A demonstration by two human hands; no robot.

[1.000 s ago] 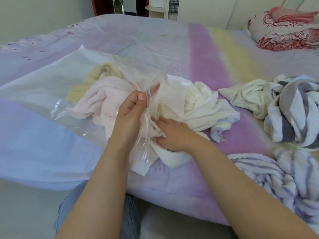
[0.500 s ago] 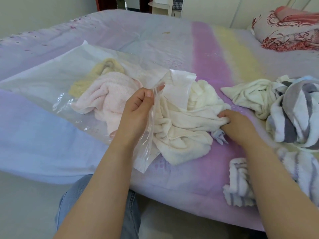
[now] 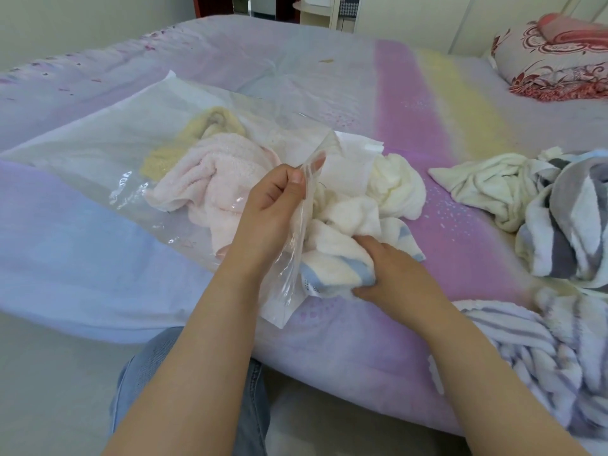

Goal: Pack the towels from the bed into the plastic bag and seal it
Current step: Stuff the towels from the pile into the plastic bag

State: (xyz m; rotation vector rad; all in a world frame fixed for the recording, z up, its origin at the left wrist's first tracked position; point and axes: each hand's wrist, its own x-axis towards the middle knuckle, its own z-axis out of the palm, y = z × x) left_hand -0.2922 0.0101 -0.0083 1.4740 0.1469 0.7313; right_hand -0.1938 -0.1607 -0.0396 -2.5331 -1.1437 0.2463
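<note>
Your left hand pinches upper rim of large clear plastic bag, lifting mouth open on pastel bedspread. Your right hand clenches cream towel with blue stripes at opening. Pink fluffy towel, yellow towel already inside. Grey-striped towels lie apart, right.

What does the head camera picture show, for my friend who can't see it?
A person's left hand holds open a clear plastic bag on a bed while the right hand pushes in a white towel. Pink and yellow towels are already inside; striped towels wait nearby.
</note>
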